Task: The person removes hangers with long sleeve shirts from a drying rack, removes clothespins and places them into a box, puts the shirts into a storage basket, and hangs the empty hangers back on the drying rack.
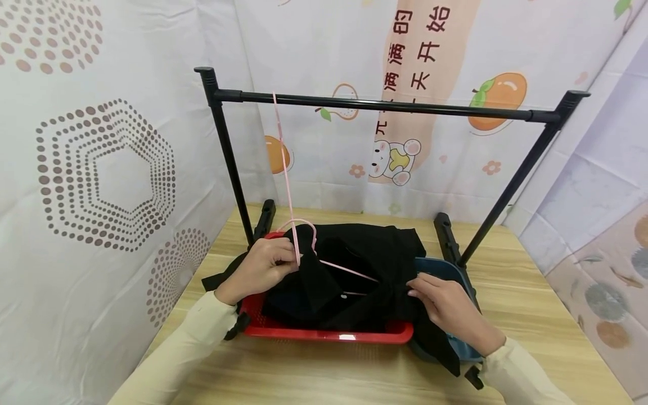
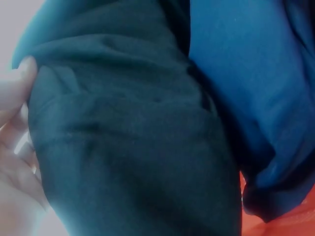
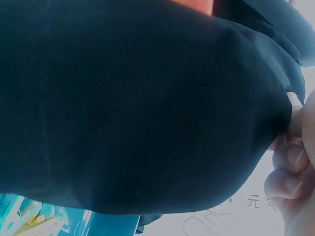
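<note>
A black garment (image 1: 390, 242) with a small light button lies bunched over a red basket (image 1: 329, 336). A pink clothes hanger (image 1: 304, 221) is partly inside it, its hook up and its thin bars showing through the opening. My left hand (image 1: 263, 267) pinches the garment at its left side; in the left wrist view the thumb lies at the edge of the black cloth (image 2: 133, 137). At the other shoulder, my right hand (image 1: 450, 306) pinches the cloth with curled fingers (image 3: 288, 184). A thin pink strip (image 1: 286, 174) runs down from the rail and overlaps my left fingertips.
A black rack with a horizontal rail (image 1: 374, 105) stands behind, its feet (image 1: 445, 236) on the wooden table (image 1: 526, 281). Under the garment's right side sits a blue basket (image 1: 440, 269) with coloured pieces (image 3: 37, 221) in it. Blue cloth (image 2: 256, 83) hangs beside the black garment.
</note>
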